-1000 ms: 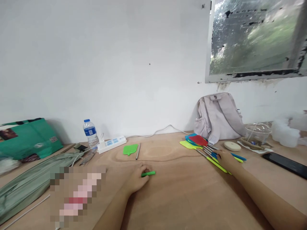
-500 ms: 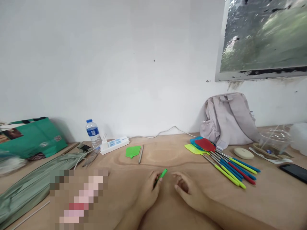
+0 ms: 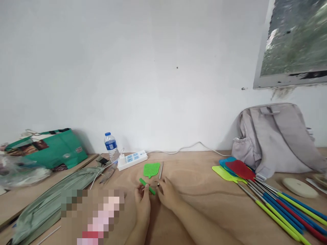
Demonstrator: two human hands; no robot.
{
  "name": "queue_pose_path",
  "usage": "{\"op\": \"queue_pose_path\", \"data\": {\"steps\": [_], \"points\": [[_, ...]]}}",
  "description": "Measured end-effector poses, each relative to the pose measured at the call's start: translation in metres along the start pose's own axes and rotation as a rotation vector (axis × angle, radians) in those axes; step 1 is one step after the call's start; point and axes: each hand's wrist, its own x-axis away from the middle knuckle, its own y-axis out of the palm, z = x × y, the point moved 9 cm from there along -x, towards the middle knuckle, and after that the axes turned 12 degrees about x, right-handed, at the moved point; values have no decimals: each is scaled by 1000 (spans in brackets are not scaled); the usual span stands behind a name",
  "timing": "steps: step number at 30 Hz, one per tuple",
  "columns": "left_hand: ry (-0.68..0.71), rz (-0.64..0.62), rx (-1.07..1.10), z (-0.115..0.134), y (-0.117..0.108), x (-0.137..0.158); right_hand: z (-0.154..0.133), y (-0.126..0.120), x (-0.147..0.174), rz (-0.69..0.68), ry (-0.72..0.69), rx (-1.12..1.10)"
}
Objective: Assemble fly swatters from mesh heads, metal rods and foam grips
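My left hand (image 3: 143, 199) is closed around a short green handle (image 3: 147, 186), which lies slantwise between thumb and fingers. Close on its right, my right hand (image 3: 169, 194) has its fingers pinched at the near end of a thin metal rod (image 3: 160, 170). The rod points away from me, and its tip at the fingers looks dark. Just left of the rod, a green fly swatter head (image 3: 151, 169) lies flat on the wooden table (image 3: 194, 197), its short stub towards me.
Several fly swatters with coloured handles (image 3: 283, 211) lie at right, before a grey backpack (image 3: 273, 136) and beside a round beige disc (image 3: 300, 188). Further left are a power strip (image 3: 133, 160), water bottle (image 3: 111, 146), green bag (image 3: 58, 149) and folded grey-green cloth (image 3: 56, 200).
My right hand has moved left from open space to the rod's near end. The green handle in my left hand has turned to slant the other way. The view has shifted left.
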Motion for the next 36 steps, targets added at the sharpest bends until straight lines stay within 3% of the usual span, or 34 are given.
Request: {"op": "queue_pose_path", "data": {"steps": [6,12,20,27,32,36], "points": [[-19,41,56,-3,-8,3,17,14,-22,-16,136,86],[-41,-60,70,0,7,13,56,-1,-24,60,242,-178],[-57,-299,23,-17,46,46,115,-52,7,291,380,-758],[-95,-694,-101,-37,128,104,143,-105,63,369,399,-997],[-100,-793,-193,-40,149,121,140,-144,77,430,343,-1090],[-78,-829,-215,-40,148,120,114,-156,70,328,265,-1100]]}}
